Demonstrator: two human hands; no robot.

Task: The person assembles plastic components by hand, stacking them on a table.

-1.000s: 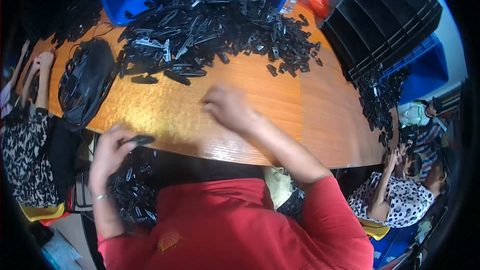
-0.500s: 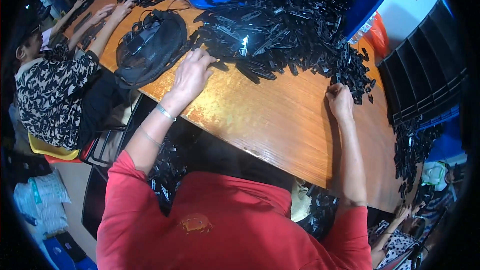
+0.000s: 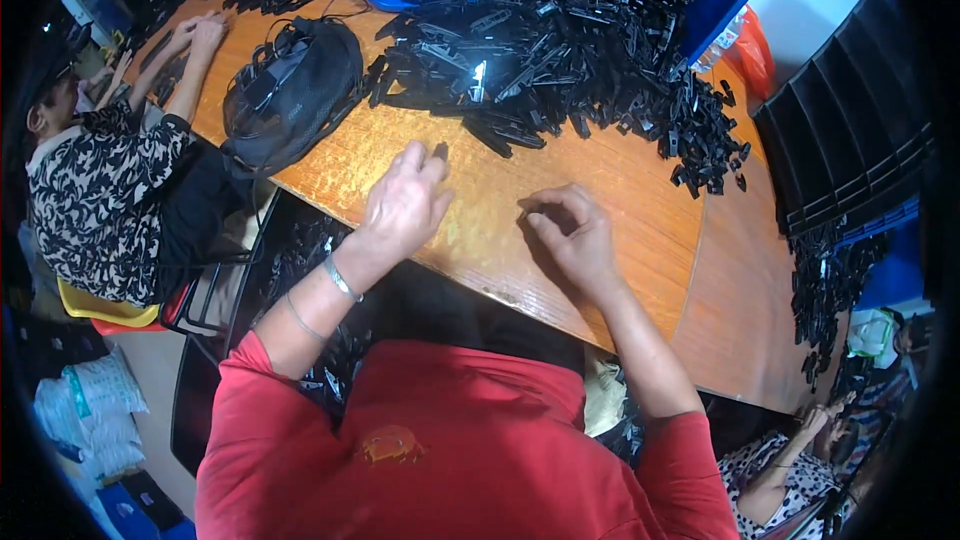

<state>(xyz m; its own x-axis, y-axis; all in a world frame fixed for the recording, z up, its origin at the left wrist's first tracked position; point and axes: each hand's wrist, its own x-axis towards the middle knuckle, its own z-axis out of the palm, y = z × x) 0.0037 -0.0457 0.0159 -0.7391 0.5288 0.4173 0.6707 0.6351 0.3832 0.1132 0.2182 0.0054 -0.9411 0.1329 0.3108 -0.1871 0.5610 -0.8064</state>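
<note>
Over the wooden table [image 3: 640, 280], my left hand [image 3: 402, 202] is closed, back upward, with the dark end of a small black plastic part [image 3: 440, 151] showing at its fingertips. My right hand [image 3: 578, 232] faces it from the right, thumb and forefinger curled together in a pinch. A tiny dark bit shows at those fingertips, too small to make out. Beyond both hands spreads a large heap of long black plastic parts [image 3: 520, 50], and smaller black pieces [image 3: 705, 130] lie at its right end.
A blue bin [image 3: 735, 0] stands at the back with parts spilling out. Left of the heap lies a black bag [image 3: 295, 90]. An orange plastic bag [image 3: 755, 55] and black stacked trays [image 3: 850, 120] are on the right. Co-workers sit at left [image 3: 110, 180] and lower right [image 3: 790, 470].
My right hand has left the small pieces and moved left and nearer, to the table's middle. My left hand has drawn back from the heap, now with a black part at its fingertips.
</note>
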